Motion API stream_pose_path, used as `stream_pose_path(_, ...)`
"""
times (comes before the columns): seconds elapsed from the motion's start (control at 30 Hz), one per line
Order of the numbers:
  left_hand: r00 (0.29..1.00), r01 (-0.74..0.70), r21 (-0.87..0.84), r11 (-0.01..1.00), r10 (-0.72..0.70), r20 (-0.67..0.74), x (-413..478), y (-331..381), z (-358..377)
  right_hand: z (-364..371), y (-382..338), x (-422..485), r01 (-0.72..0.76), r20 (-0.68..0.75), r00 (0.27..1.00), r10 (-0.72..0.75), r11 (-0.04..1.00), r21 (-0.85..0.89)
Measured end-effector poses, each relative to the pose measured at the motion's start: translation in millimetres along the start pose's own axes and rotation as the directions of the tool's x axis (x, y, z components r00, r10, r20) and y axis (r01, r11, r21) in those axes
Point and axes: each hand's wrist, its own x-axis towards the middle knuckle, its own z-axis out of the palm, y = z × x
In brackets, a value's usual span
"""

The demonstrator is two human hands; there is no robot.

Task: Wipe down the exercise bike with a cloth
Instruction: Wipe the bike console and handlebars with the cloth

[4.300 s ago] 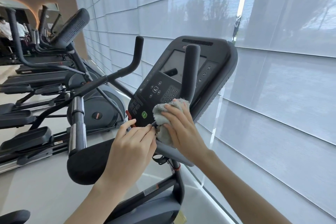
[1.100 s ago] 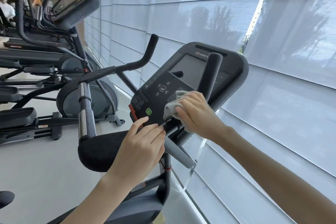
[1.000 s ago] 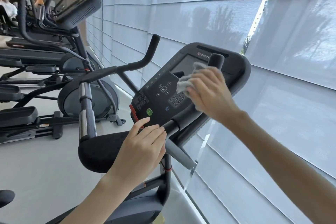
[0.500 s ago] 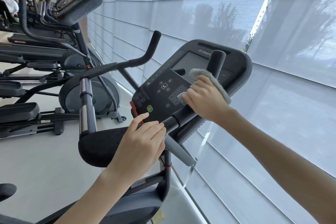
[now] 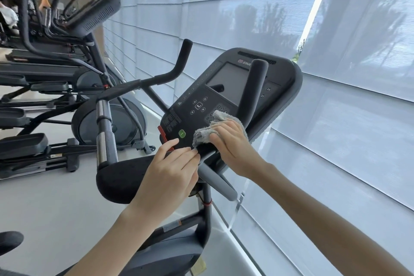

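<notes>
1. Cloth point(image 5: 205, 133) wraps the base of the bar point(image 5: 253, 89), just below the console point(image 5: 226, 87) keypad; right hand point(image 5: 231, 144) curls round it.
2. The left hand point(image 5: 170, 170) lies flat, fingers straight, bracing the console's lower edge.
3. Squeeze firmly, slide up the bar, avoid the keys.

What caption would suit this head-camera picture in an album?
Gym wipe-down: right hand grips a grey cloth round the handlebar, left hand touching the console.
</notes>
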Motion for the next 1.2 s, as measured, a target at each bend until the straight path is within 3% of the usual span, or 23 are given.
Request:
stream_pose_path(0.1,1.000,-0.003,-0.012,1.000,0.003,0.011,-1,-2,0,-18,14,13,0.059,-0.200,0.978,-0.064,0.998,-0.031)
stream_pose_path(0.2,1.000,-0.002,-0.024,1.000,0.003,0.014,0,-1,0,-53,41,43,0.091,-0.411,0.895,-0.175,0.972,-0.217)
stream_pose_path(0.27,1.000,0.004,-0.033,0.999,-0.004,0.015,1,-1,0,-70,57,60,0.098,-0.417,0.868,-0.271,0.915,-0.390)
stream_pose_path(0.37,1.000,0.008,-0.040,0.999,-0.007,0.016,0,-1,1,-72,74,69,0.115,-0.279,0.913,-0.297,0.844,-0.524)
stream_pose_path(0.63,1.000,0.026,-0.038,0.999,-0.025,0.014,-2,1,0,-16,61,18,0.100,-0.296,0.935,-0.193,0.948,-0.304)
stream_pose_path(0.73,1.000,0.023,-0.032,0.999,-0.023,0.017,-2,2,-1,7,42,-5,-0.006,-0.386,0.922,-0.020,0.998,-0.066)
stream_pose_path(0.87,1.000,0.021,-0.015,1.000,-0.021,0.021,-1,3,-2,32,5,-26,-0.030,-0.463,0.878,0.120,0.980,0.198)
stream_pose_path(1.03,1.000,0.014,-0.006,1.000,-0.014,0.021,0,5,-4,28,-20,-36,0.009,-0.460,0.878,0.128,0.959,0.283)
stream_pose_path(1.2,0.998,0.042,-0.009,0.999,-0.041,0.040,0,7,-6,-12,15,-7,-0.079,-0.580,0.784,0.222,0.962,0.263)
